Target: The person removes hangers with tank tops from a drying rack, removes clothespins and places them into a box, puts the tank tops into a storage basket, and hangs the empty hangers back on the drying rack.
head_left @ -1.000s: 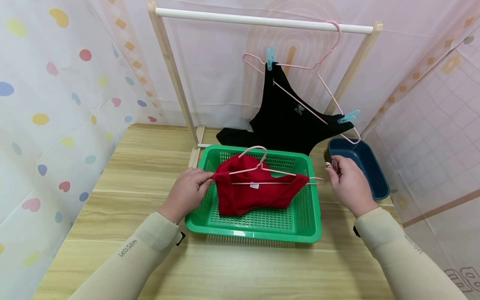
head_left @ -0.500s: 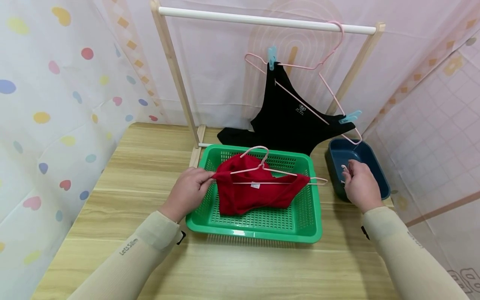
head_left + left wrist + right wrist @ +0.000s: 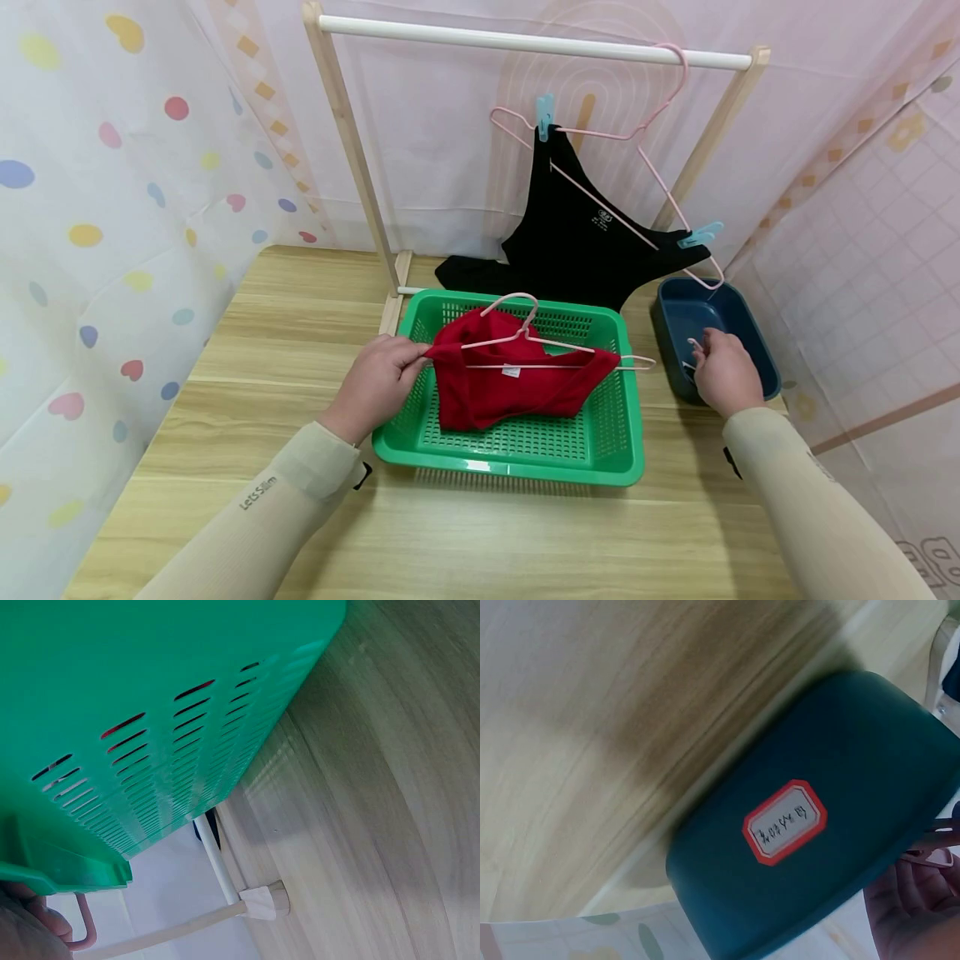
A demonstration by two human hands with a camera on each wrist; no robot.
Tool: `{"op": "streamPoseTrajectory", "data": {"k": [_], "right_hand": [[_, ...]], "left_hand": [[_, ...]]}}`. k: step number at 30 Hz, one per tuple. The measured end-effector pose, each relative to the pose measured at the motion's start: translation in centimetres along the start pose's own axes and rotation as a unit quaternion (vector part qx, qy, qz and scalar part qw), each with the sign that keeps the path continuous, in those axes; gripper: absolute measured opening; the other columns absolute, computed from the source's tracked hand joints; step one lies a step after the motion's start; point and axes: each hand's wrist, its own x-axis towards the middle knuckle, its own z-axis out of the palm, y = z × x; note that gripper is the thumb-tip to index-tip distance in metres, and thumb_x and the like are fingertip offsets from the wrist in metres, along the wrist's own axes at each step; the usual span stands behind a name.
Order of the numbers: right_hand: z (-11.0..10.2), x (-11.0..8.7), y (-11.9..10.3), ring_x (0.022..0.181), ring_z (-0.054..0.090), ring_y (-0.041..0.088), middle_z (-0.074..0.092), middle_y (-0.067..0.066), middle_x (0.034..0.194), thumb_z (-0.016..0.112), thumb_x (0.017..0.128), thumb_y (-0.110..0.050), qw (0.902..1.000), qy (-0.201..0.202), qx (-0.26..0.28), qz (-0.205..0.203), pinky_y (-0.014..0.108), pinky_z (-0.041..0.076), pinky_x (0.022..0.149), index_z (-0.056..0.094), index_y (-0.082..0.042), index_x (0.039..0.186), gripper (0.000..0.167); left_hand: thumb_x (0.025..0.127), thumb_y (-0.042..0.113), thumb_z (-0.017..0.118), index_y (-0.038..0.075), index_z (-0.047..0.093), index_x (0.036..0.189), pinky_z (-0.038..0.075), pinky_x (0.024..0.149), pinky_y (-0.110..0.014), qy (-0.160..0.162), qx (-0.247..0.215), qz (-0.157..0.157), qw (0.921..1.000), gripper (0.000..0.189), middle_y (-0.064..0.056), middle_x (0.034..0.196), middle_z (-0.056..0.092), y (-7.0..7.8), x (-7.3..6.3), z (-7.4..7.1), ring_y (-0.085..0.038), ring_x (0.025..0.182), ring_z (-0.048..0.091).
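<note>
My left hand (image 3: 378, 379) pinches the shoulder of a red garment (image 3: 510, 392) at the left end of a pink hanger (image 3: 522, 332). The hanger is threaded inside the garment, with its right end poking out past the other shoulder. Both lie over a green mesh basket (image 3: 506, 471); in the left wrist view my fingers (image 3: 49, 922) show beside the basket rim and the hanger's end. My right hand (image 3: 727, 375) reaches into a dark blue bin (image 3: 693, 308), fingers bent downward. Whether it grips anything in there I cannot tell.
Behind the basket stands a wooden rack with a white bar (image 3: 525, 42). From it hangs a black tank top (image 3: 570, 225) on another pink hanger, held by light blue clothespins (image 3: 545, 117). A label (image 3: 785, 822) marks the bin's side.
My right hand has moved right, from beside the hanger's free end into the blue bin, and lowered its fingers. My left hand keeps its pinch on the red garment.
</note>
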Motion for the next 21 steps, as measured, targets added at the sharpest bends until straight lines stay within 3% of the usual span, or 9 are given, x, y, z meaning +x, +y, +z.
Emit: {"op": "streamPoseTrajectory", "data": {"k": [13, 21], "right_hand": [[1.1, 1.0, 1.3, 0.120, 0.053, 0.053, 0.055, 0.036, 0.128, 0.048, 0.109, -0.013, 0.9996, -0.016, -0.021, -0.007, 0.069, 0.042, 0.108, 0.047, 0.014, 0.145, 0.046], [1.0, 1.4, 1.6, 0.125, 0.052, 0.054, 0.056, 0.039, 0.134, 0.048, 0.107, -0.012, 0.9985, -0.047, -0.029, -0.001, 0.069, 0.040, 0.110, 0.046, 0.015, 0.146, 0.048]], "left_hand": [[0.103, 0.018, 0.068, 0.010, 0.080, 0.118, 0.051, 0.083, -0.041, -0.003, 0.000, -0.008, 1.0000, 0.021, -0.006, 0.105, 0.079, 0.1, 0.1, 0.0, -0.025, 0.095, 0.062], [0.103, 0.019, 0.069, 0.010, 0.080, 0.117, 0.051, 0.083, -0.041, -0.001, 0.000, -0.006, 1.0000, 0.020, -0.006, 0.106, 0.079, 0.0, 0.0, 0.0, -0.025, 0.094, 0.063]]}}
